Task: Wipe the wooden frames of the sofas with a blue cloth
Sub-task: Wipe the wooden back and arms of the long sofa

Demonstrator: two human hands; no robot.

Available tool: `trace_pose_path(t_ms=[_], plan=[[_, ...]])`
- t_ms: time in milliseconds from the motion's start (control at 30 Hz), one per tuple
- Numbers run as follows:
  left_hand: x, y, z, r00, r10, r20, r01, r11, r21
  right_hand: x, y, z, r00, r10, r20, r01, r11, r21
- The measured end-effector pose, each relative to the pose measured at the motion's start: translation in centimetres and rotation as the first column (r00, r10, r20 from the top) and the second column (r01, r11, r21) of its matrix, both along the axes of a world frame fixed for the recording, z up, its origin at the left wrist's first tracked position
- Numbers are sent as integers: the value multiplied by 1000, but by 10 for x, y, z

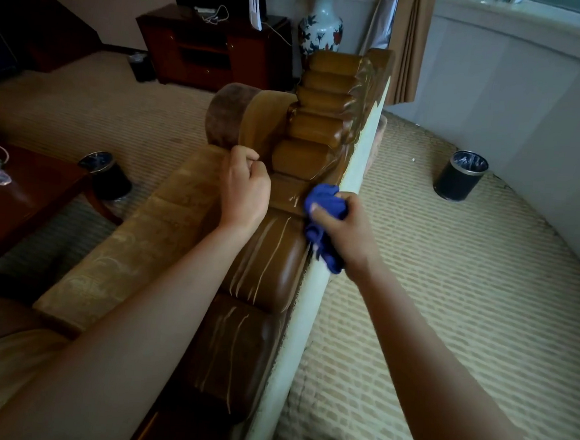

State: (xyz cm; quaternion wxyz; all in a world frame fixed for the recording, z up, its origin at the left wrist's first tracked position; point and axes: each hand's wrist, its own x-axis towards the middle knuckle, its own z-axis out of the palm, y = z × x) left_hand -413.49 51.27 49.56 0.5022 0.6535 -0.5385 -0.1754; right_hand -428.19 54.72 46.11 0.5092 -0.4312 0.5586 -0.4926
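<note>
Right hand (341,227) grips the bunched blue cloth (322,222) on the carved wooden frame (305,172); left hand (246,186), fisted at nine o'clock, holds nothing visible; bunching risks skipped grooves.

2 bins (460,176) (105,176), 1 vase (320,24), 1 cloth (323,218).

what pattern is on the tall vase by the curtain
White vase with blue and red flowers, head view.

Dim room, window (537,7) daylight, fisheye edges
</note>
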Motion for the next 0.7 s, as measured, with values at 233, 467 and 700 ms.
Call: trace_pose_path(t_ms=[233,467,700], plan=[[1,-2,-2,999,-4,-33,4,1000,-8,31,-11,34,703,-162,-692,150,986,-78],[4,-3,-3,997,-4,-82,4,1000,-4,3,-13,29,951,74,-301,-57,996,63],[3,-2,-2,998,-12,-69,12,1000,0,42,-16,47,549,-91,-831,113,993,-34]])
